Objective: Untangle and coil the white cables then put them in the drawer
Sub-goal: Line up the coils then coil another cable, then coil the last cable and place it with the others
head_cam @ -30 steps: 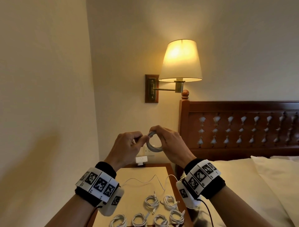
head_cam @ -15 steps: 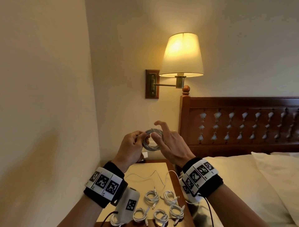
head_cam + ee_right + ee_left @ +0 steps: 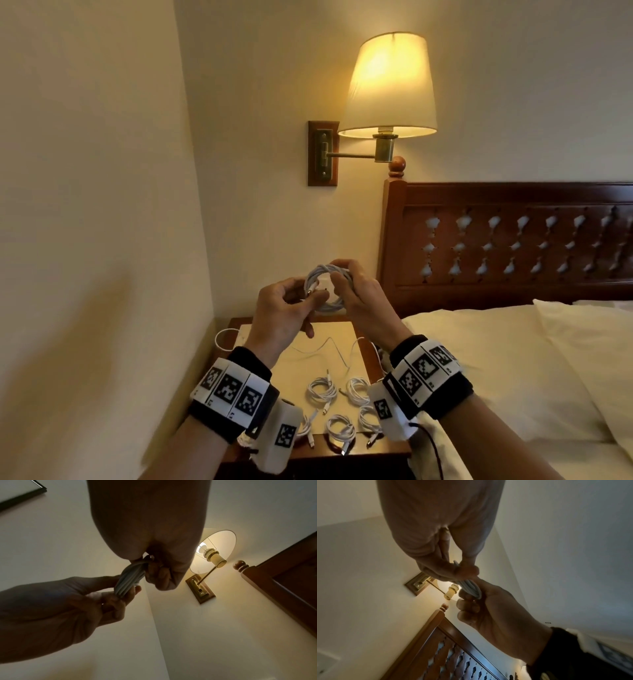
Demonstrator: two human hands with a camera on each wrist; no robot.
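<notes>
Hands up at chest height over the nightstand (image 3: 342, 337): left hand (image 3: 286, 313) and right hand (image 3: 359, 301) both pinching one white cable coil (image 3: 323, 286), finished coils (image 3: 322, 390) waiting below (no drawer in sight). Left wrist view: thumb and fingers clamped on the bundled strands (image 3: 471, 586). Right wrist view: right fingers (image 3: 161, 574) curled round the same bundle. Best play, I'd say: keep the loops pinched flat and tuck the loose plug end through snugly.

Wrist cameras hide some coiled cables (image 3: 337, 425) on the nightstand (image 3: 346, 337).
</notes>
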